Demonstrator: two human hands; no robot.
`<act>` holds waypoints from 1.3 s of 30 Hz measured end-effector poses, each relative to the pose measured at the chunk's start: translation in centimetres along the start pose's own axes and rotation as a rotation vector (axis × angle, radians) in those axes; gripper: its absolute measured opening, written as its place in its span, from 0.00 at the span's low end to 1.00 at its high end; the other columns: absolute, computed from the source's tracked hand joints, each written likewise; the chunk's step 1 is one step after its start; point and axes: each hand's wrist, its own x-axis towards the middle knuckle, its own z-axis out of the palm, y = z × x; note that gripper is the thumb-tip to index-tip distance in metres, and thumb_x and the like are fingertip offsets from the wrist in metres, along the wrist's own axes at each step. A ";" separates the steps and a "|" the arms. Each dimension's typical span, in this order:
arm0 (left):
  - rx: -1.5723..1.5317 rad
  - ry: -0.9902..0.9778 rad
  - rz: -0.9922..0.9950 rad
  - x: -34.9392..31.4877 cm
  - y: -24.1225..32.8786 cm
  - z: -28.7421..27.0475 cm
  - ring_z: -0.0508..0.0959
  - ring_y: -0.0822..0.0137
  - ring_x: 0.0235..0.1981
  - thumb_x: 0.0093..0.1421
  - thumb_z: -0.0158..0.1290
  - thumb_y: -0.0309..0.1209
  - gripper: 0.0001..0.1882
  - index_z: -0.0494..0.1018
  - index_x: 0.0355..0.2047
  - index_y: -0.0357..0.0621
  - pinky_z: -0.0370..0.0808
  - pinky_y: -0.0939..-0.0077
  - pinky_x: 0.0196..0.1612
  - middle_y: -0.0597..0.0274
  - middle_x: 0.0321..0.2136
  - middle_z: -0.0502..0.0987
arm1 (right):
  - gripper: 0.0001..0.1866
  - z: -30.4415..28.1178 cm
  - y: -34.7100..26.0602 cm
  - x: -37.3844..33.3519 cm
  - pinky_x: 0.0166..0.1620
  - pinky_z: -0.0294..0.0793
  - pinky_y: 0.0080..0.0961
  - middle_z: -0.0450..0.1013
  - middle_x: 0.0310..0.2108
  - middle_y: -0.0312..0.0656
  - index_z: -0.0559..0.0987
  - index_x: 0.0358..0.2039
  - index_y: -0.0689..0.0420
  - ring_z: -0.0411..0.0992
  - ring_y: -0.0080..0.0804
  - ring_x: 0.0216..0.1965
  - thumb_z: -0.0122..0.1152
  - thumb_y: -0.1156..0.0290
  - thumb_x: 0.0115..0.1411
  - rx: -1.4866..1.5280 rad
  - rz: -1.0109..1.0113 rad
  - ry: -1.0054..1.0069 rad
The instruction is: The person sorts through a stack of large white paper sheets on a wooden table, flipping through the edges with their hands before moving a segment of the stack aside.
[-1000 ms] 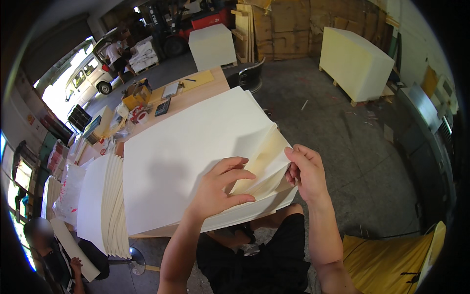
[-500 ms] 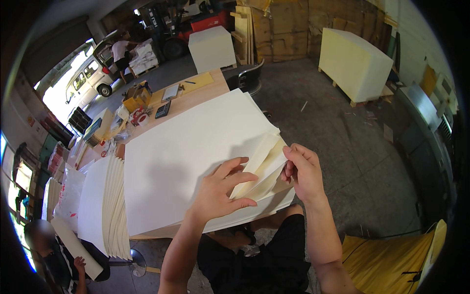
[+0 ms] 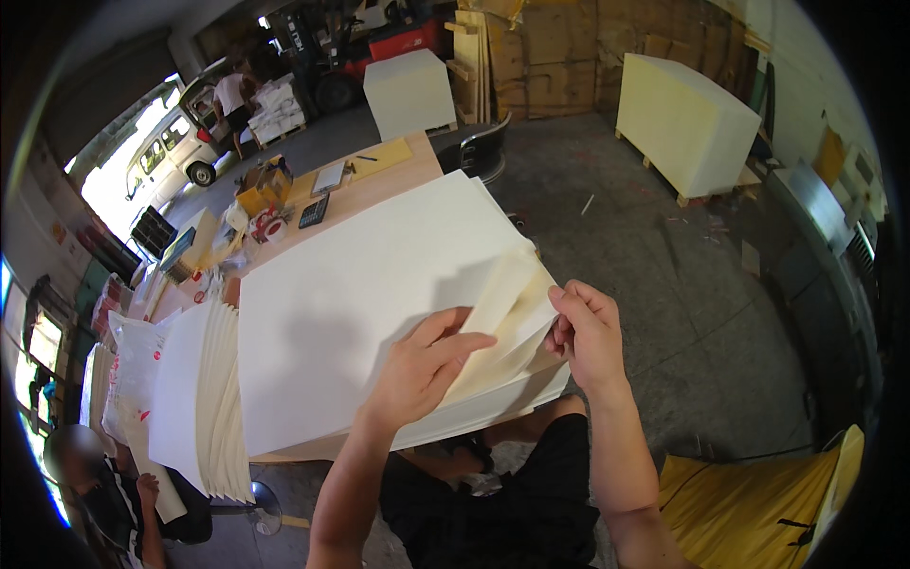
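So the big stack of white sheets (image 3: pixel 360 284) sits on the near end of the tabletop (image 3: pixel 389 177), near-right corner peeled up in a curl (image 3: pixel 521 308). What's new: the left hand's (image 3: pixel 412 370) thumb stuck out wide half a second ago, now it's drawn in toward the index. Looks to me like it's gone from hovering to working the lifted layers. Those fingers are half curled, can't tell if they've got paper. The right hand (image 3: pixel 590 332) has thumb and fingers pinched on the raised edge, same spot as before, forearm nearly upright. Further out: fanned sheets (image 3: pixel 180 398) on the left, calculator (image 3: pixel 313 211) beyond.
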 end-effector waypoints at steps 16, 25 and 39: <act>-0.032 0.020 0.053 -0.2 -1.0 0.4 0.82 0.54 0.51 0.56 0.70 0.36 0.20 0.84 0.50 0.54 0.81 0.65 0.53 0.55 0.59 0.76 | 0.22 -0.7 0.7 0.1 0.23 0.65 0.20 0.67 0.17 0.31 0.69 0.20 0.52 0.69 0.21 0.19 0.63 0.63 0.71 -0.109 -0.094 -0.034; -0.047 -0.020 0.039 -0.2 -0.9 0.4 0.80 0.53 0.53 0.49 0.76 0.32 0.25 0.85 0.49 0.52 0.78 0.64 0.57 0.52 0.55 0.77 | 0.20 -1.2 0.8 -0.1 0.25 0.66 0.22 0.69 0.19 0.33 0.70 0.23 0.53 0.68 0.22 0.19 0.61 0.63 0.72 0.127 -0.008 -0.041; 0.486 -0.185 0.349 0.3 0.7 0.8 0.76 0.53 0.61 0.58 0.65 0.41 0.32 0.74 0.65 0.72 0.82 0.61 0.57 0.58 0.68 0.69 | 0.24 -1.6 3.5 -4.4 0.72 0.53 0.56 0.76 0.54 0.45 0.84 0.50 0.53 0.68 0.46 0.64 0.67 0.66 0.51 -1.077 -0.665 -0.436</act>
